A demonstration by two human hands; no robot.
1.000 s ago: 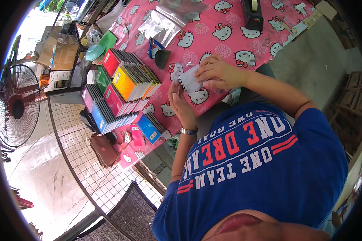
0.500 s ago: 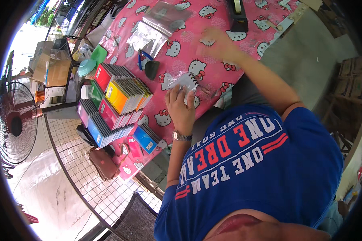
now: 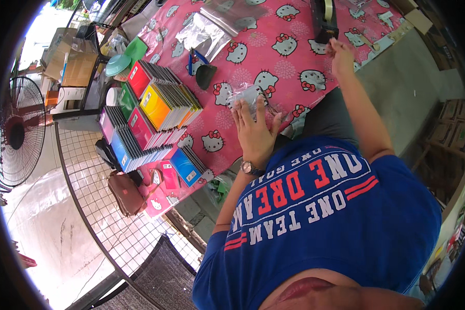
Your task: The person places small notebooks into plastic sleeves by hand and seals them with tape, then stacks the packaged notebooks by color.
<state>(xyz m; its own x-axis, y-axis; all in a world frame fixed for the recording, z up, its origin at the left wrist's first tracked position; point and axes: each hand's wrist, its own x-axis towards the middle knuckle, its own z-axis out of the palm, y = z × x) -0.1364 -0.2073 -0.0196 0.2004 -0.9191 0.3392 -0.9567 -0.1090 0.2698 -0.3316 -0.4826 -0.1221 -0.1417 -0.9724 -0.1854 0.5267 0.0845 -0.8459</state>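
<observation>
Tabletop [image 3: 294, 67] under a pink cartoon-cat cloth, rows of coloured notebooks [image 3: 150, 113] at its left edge; a wire grid and a fan [image 3: 15, 134] lie beyond. My left hand [image 3: 253, 132] rests flat, grip apart, on a small clear-wrapped packet [image 3: 247, 95] near the front edge. My right hand [image 3: 341, 54], grip loosely apart, reaches the black tape dispenser [image 3: 324, 20].

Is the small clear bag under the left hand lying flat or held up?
Flat. The small clear bag lies on the pink tablecloth with the left hand pressing its near edge.

Stacked notebooks [image 3: 155, 111] wall the cloth's left; open pink tablecloth [image 3: 289, 67] lies between both hands.
</observation>
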